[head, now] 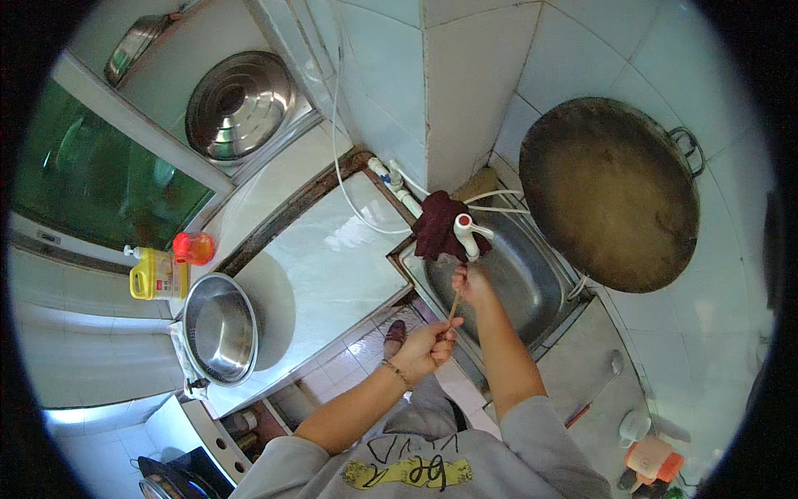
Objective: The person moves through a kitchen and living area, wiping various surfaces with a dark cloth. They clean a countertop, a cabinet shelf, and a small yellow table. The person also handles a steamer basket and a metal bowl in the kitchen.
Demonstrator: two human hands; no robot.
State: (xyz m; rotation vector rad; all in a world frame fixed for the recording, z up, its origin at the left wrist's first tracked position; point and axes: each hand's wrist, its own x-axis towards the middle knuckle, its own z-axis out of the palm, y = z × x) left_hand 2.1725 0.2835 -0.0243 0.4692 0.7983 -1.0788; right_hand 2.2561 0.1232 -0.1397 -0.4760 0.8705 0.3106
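Both my hands are over a stainless steel sink (pixel 530 274). In my left hand (pixel 427 349) is the near end of a thin wooden stick or chopsticks (pixel 455 307); how many pieces there are, I cannot tell. My right hand (pixel 474 285) closes around the far end, just below the spout of a white faucet (pixel 466 234) with a red cap. A dark red cloth (pixel 436 224) hangs behind and beside the faucet. Whether water is running is not clear. The fingers partly hide the stick.
A large wok (pixel 611 199) stands up against the tiled wall at right. A steel basin (pixel 221 327) sits on the left counter (pixel 336 249), near a yellow pump jug (pixel 156 274) and red container (pixel 194 248). A red-handled ladle (pixel 592 396) and white cup (pixel 634 427) lie right.
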